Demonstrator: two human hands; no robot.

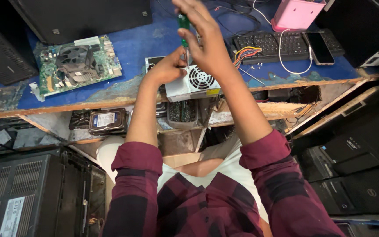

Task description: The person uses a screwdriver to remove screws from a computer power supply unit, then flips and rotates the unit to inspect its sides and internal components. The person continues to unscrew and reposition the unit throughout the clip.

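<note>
Head view: blue-topped wooden bench (141, 48), paint worn and chipped along the front edge, bare wood showing at left and centre-right. Cramped repair corner w/ dark computer cases all around: one lying flat at lower left (36, 197), a stack at lower right (356, 175), another case at top centre (88, 17) on the bench.

Silver power supply unit (192, 83) sits at the bench's front edge, round fan grille facing the camera, coloured wire bundle (245, 55) trailing off to its right. Left hand (167, 68) is closed on the unit's top left corner, steadying it. Right hand (205, 37) is wrapped round a green-handled screwdriver (183, 28), held upright, shaft pointing down to the unit's top; tip contact can't be told, hidden btwn the hands.

On the bench left: green circuit board w/ black fan cooler (77, 63), near the edge, well apart from the unit. Right: black keyboard (277, 46), phone (319, 47) lying on its right end, white cable looping over it, pink box (295, 14) behind.

Shelf under the bench holds a hard drive (107, 120) and other parts.

Open room: a free blue strip btwn board and unit; the right front edge past the wires is mostly open. Below, the lap is boxed in by cases both sides, so little side room.
</note>
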